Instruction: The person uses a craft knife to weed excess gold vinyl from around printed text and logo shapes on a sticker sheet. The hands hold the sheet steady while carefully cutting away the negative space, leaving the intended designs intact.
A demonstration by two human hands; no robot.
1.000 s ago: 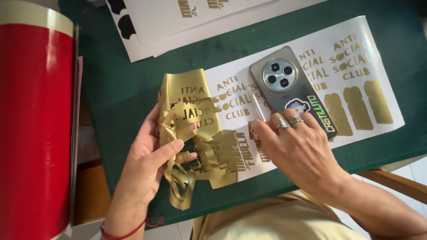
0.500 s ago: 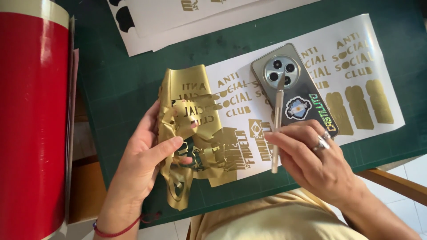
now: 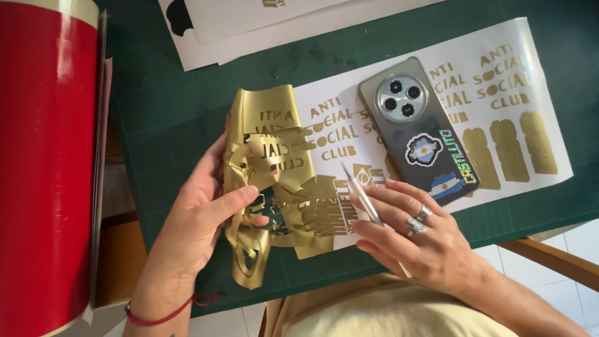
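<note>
Peeled gold vinyl waste [image 3: 274, 187], crumpled and full of letter-shaped holes, lies over the left end of the white backing sheet [image 3: 549, 100] on the green cutting mat [image 3: 175, 118]; left hand [image 3: 199, 218] pinches it, thumb on top, fingers underneath and hidden; right hand [image 3: 418, 237] grips a thin silver weeding tool [image 3: 362, 196] like a pen, tip on the sheet just beside the waste; a second ago that hand lay flat by the phone with no tool visible, half a second ago the tool stood upright against the phone, now it is angled low toward the gold letters, so picking looks back under way; dark phone [image 3: 418, 128] with stickers rests face down on the sheet; red vinyl roll [image 3: 43, 156] at far left, cut off by the frame; more white sheets [image 3: 281, 19] at the top, cut off; tool tip blurred, exact contact unclear; tool's rear end hidden in the palm.
</note>
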